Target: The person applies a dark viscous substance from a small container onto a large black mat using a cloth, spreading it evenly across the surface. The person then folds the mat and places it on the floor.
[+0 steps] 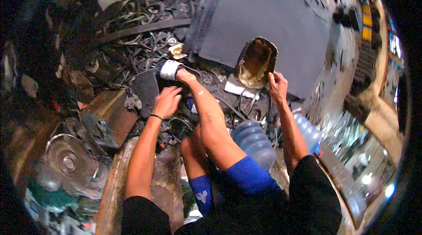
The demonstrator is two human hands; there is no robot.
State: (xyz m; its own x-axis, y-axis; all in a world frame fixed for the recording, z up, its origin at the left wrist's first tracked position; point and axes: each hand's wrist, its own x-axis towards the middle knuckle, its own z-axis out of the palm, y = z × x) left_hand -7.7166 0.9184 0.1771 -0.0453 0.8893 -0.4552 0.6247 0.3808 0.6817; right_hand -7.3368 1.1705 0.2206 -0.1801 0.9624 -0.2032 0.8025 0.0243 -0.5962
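My right hand [278, 86] grips the lower right edge of an oblong hollow container [256, 62]. Its rim is dark, its inside stained brown, with a yellowish-white patch at the lower end; I cannot make out its exact kind. It is held up with its hollow side showing, in front of a big dark grey panel [281, 19]. My left hand [167, 102], a dark band at its wrist, holds nothing that I can see. Its slightly blurred fingers are apart, just below my foot in a black and white slide sandal [170, 70].
Tangled strips and scrap [145, 37] cover the ground at the upper left. A bluish ribbed plastic water bottle [254, 142] lies by my legs. A round fan grille [68, 161] is at the left, near a rusty brown box [112, 114]. A white piece [241, 87] lies below the panel.
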